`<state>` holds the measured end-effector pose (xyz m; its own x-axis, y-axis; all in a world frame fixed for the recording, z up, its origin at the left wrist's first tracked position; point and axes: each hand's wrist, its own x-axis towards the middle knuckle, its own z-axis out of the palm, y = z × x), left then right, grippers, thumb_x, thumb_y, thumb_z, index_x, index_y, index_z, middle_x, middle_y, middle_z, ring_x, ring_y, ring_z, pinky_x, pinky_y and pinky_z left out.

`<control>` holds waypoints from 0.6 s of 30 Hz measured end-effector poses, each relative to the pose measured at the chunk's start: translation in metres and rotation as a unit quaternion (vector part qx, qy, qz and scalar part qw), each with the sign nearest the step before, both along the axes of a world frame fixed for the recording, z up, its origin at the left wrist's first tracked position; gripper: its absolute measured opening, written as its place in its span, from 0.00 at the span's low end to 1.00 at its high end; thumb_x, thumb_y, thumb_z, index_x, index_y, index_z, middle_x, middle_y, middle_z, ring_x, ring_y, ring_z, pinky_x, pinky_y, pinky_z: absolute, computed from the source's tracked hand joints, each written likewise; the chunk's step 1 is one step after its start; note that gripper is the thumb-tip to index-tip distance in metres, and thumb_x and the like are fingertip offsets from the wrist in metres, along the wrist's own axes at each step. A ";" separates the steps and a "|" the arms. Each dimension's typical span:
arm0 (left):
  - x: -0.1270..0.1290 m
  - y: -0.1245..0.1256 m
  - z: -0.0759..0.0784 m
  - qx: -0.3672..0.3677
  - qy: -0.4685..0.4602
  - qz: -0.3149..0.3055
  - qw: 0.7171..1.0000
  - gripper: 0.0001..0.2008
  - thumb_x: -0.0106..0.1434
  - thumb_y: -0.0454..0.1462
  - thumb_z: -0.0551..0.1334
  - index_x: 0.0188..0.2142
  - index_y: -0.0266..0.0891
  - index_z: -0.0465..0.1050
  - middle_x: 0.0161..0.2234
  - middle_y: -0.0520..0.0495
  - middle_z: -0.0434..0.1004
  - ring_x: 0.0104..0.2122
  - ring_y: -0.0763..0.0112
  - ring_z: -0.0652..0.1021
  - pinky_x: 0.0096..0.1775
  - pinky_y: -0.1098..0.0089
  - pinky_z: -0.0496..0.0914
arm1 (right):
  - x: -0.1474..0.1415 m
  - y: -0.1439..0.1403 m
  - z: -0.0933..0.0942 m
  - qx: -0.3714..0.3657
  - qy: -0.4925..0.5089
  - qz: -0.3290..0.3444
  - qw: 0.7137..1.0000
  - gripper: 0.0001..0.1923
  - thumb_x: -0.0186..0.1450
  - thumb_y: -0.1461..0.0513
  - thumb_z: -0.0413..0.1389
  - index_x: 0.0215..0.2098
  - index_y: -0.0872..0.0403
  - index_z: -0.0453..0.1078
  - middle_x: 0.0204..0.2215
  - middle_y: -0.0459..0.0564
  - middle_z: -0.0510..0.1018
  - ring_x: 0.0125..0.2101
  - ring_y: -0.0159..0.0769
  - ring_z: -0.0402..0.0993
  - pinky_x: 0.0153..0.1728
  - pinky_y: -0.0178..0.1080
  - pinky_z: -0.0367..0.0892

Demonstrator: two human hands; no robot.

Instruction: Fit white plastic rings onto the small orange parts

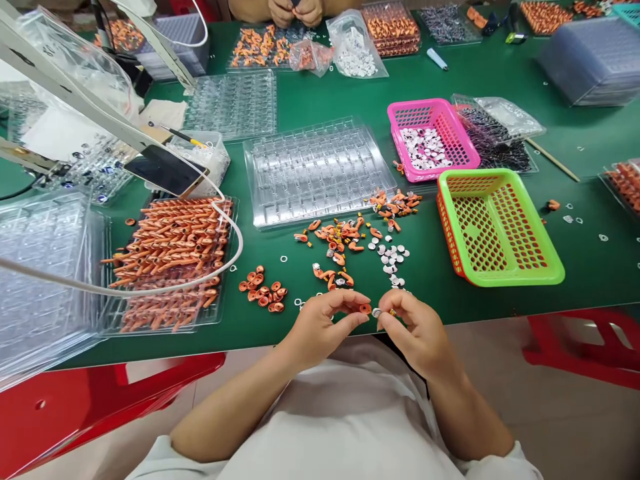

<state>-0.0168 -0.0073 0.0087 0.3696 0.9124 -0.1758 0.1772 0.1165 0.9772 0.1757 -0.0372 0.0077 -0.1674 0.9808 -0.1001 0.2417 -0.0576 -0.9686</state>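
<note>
Between the thumb and forefinger of my left hand [327,321] is a small orange cup-shaped part [365,309]. My right hand [420,333] pinches a small silver-white round piece [377,313] right beside it; a yellow bit shows among those fingers. The two parts are close together, and whether they touch I cannot tell. Beyond my hands lie loose orange curved parts [340,233] with yellow ends and a scatter of white discs [393,253]. To the left is a small pile of orange cup-shaped parts [263,290].
A green basket [555,267] and a pink basket [410,175] of white pieces stand right. Clear trays [320,173] lie mid-table. At left are a tray of orange parts [175,247], a phone [167,170] and a looping white cable [239,233]. Another person's hands [296,12] work opposite.
</note>
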 end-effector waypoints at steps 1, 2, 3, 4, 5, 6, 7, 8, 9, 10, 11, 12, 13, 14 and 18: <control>0.001 -0.001 0.000 0.020 0.004 -0.001 1.000 0.08 0.62 0.35 0.66 0.41 0.38 0.78 0.36 0.47 0.83 0.36 0.69 0.81 0.41 0.71 0.76 | 0.000 0.002 0.000 -0.025 0.006 0.011 1.000 0.05 0.68 0.63 0.51 0.33 0.52 0.65 0.29 0.44 0.71 0.29 0.32 0.69 0.32 0.35 0.66; 0.002 -0.002 0.001 0.041 0.011 -0.004 0.999 0.07 0.62 0.35 0.65 0.41 0.39 0.79 0.36 0.47 0.83 0.36 0.69 0.81 0.40 0.71 0.75 | 0.000 0.004 0.000 -0.048 0.011 0.020 0.999 0.06 0.68 0.62 0.51 0.32 0.52 0.65 0.28 0.44 0.70 0.29 0.32 0.69 0.31 0.35 0.65; 0.003 -0.002 0.001 0.061 0.020 -0.010 0.998 0.07 0.62 0.34 0.65 0.41 0.39 0.79 0.36 0.48 0.83 0.36 0.70 0.81 0.40 0.72 0.75 | 0.000 0.006 -0.001 -0.069 0.015 0.026 0.997 0.06 0.68 0.62 0.52 0.32 0.52 0.65 0.27 0.43 0.70 0.28 0.32 0.68 0.30 0.34 0.64; 0.003 -0.002 0.001 0.080 0.030 -0.015 0.996 0.06 0.63 0.34 0.65 0.40 0.40 0.79 0.36 0.48 0.84 0.36 0.70 0.81 0.40 0.72 0.75 | 0.000 0.008 -0.001 -0.086 0.019 0.028 0.996 0.06 0.68 0.61 0.52 0.32 0.52 0.66 0.26 0.43 0.70 0.28 0.31 0.68 0.29 0.34 0.63; 0.003 -0.002 0.001 0.096 0.040 -0.020 0.994 0.06 0.63 0.33 0.65 0.40 0.40 0.79 0.36 0.49 0.84 0.36 0.70 0.81 0.40 0.72 0.74 | -0.001 0.009 -0.002 -0.099 0.025 0.027 0.994 0.06 0.68 0.61 0.53 0.32 0.52 0.66 0.26 0.43 0.70 0.27 0.31 0.67 0.28 0.34 0.63; 0.003 -0.002 0.000 0.108 0.048 -0.022 0.993 0.07 0.63 0.33 0.65 0.41 0.40 0.79 0.36 0.49 0.84 0.36 0.70 0.81 0.40 0.72 0.74 | -0.001 0.010 -0.003 -0.109 0.032 0.023 0.993 0.05 0.67 0.61 0.54 0.32 0.52 0.66 0.25 0.42 0.69 0.27 0.31 0.67 0.28 0.33 0.62; 0.003 -0.002 0.000 0.117 0.055 -0.023 0.991 0.07 0.63 0.33 0.65 0.41 0.40 0.79 0.36 0.49 0.84 0.35 0.70 0.81 0.40 0.72 0.74 | -0.002 0.011 -0.004 -0.117 0.038 0.016 0.992 0.05 0.67 0.61 0.54 0.32 0.52 0.66 0.25 0.42 0.69 0.26 0.30 0.67 0.28 0.33 0.62; 0.003 -0.002 0.000 0.121 0.060 -0.022 0.991 0.07 0.63 0.33 0.65 0.41 0.40 0.79 0.36 0.49 0.84 0.35 0.70 0.81 0.40 0.72 0.74 | -0.002 0.012 -0.004 -0.122 0.045 0.009 0.991 0.05 0.66 0.61 0.55 0.32 0.52 0.66 0.25 0.42 0.69 0.26 0.30 0.66 0.27 0.33 0.62; 0.002 -0.002 -0.001 0.123 0.064 -0.020 0.990 0.07 0.63 0.33 0.65 0.41 0.40 0.79 0.36 0.49 0.83 0.35 0.70 0.81 0.39 0.72 0.74 | -0.003 0.012 -0.004 -0.125 0.050 0.003 0.991 0.06 0.66 0.60 0.55 0.32 0.52 0.66 0.25 0.41 0.69 0.26 0.30 0.66 0.27 0.33 0.62; 0.002 -0.003 -0.001 0.124 0.067 -0.017 0.990 0.07 0.63 0.33 0.66 0.42 0.40 0.79 0.35 0.49 0.83 0.35 0.70 0.81 0.39 0.72 0.74 | -0.003 0.013 -0.003 -0.125 0.053 0.000 0.991 0.06 0.66 0.60 0.56 0.32 0.52 0.66 0.25 0.41 0.69 0.26 0.29 0.66 0.27 0.32 0.62; 0.002 -0.003 -0.002 0.123 0.070 -0.014 0.990 0.08 0.62 0.32 0.66 0.42 0.40 0.78 0.35 0.49 0.83 0.34 0.70 0.81 0.39 0.73 0.74 | -0.003 0.013 -0.002 -0.121 0.052 0.000 0.991 0.06 0.66 0.60 0.55 0.31 0.53 0.66 0.25 0.41 0.69 0.26 0.29 0.66 0.27 0.32 0.62; 0.001 -0.003 -0.002 0.121 0.072 -0.010 0.990 0.08 0.62 0.32 0.66 0.41 0.40 0.78 0.34 0.49 0.83 0.34 0.70 0.81 0.38 0.73 0.74 | -0.003 0.013 0.000 -0.113 0.047 0.003 0.992 0.06 0.66 0.61 0.55 0.31 0.53 0.66 0.25 0.41 0.69 0.26 0.29 0.66 0.28 0.32 0.62; 0.001 -0.003 -0.003 0.120 0.074 -0.007 0.990 0.08 0.62 0.32 0.66 0.41 0.40 0.78 0.34 0.49 0.83 0.34 0.70 0.81 0.38 0.73 0.75 | -0.003 0.013 0.002 -0.102 0.038 0.007 0.994 0.06 0.66 0.61 0.55 0.31 0.53 0.67 0.25 0.42 0.70 0.26 0.29 0.66 0.28 0.32 0.63; 0.001 -0.004 -0.004 0.117 0.075 -0.004 0.990 0.08 0.62 0.32 0.67 0.41 0.40 0.78 0.34 0.49 0.83 0.34 0.70 0.81 0.38 0.72 0.75 | -0.003 0.013 0.004 -0.091 0.026 0.012 0.995 0.05 0.66 0.62 0.55 0.31 0.53 0.67 0.26 0.42 0.70 0.27 0.29 0.66 0.28 0.31 0.63; 0.001 -0.004 -0.005 0.114 0.080 -0.003 0.990 0.09 0.61 0.32 0.67 0.42 0.40 0.78 0.35 0.49 0.83 0.34 0.70 0.81 0.39 0.72 0.75 | -0.002 0.014 0.008 -0.058 -0.017 0.018 0.998 0.05 0.65 0.64 0.55 0.30 0.53 0.67 0.25 0.42 0.71 0.26 0.29 0.66 0.27 0.31 0.62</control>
<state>-0.0161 -0.0118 0.0033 0.3583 0.9333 -0.0231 0.3328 -0.1046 0.9372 0.1737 -0.0233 0.0158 -0.1968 0.9559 -0.2179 0.2780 -0.1588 -0.9474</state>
